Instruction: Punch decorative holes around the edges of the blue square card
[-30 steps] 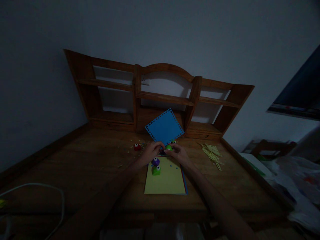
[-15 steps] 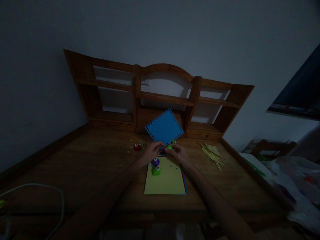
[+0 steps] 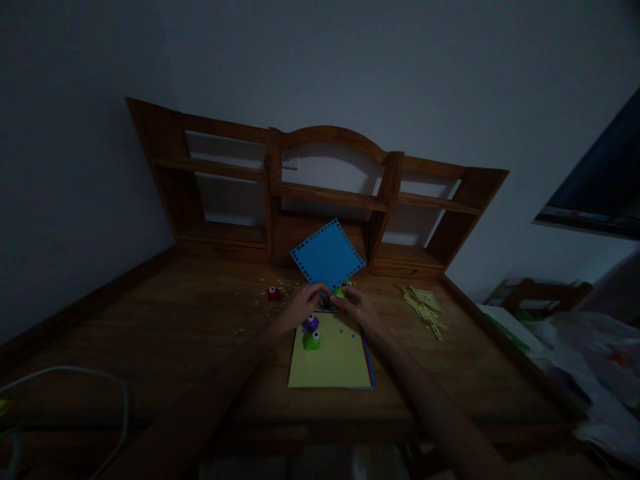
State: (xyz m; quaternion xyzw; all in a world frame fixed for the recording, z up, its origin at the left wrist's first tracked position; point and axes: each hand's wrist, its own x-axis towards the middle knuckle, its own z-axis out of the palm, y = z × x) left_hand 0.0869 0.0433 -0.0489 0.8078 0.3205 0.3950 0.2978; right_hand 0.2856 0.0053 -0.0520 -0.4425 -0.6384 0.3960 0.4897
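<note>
A blue paper sheet with punched holes along its edges stands tilted in front of my hands. My left hand pinches its near corner, though the fingertips are partly hidden. In my right hand is a small green craft punch, set at the sheet's lower edge. Below my hands lies a stack of paper topped by a yellow sheet. On that stack rest a purple craft punch and another green craft punch, both with an eye-like button.
A red craft punch sits left of my hands among scattered paper bits. Yellow punched paper strips lie to the right. A wooden shelf unit backs the desk; a white cable curves at the left front.
The blue sheet has turned slightly, its top corner shifting a little left and down. Both hands stay in nearly the same place, with the green punch still in the right.
</note>
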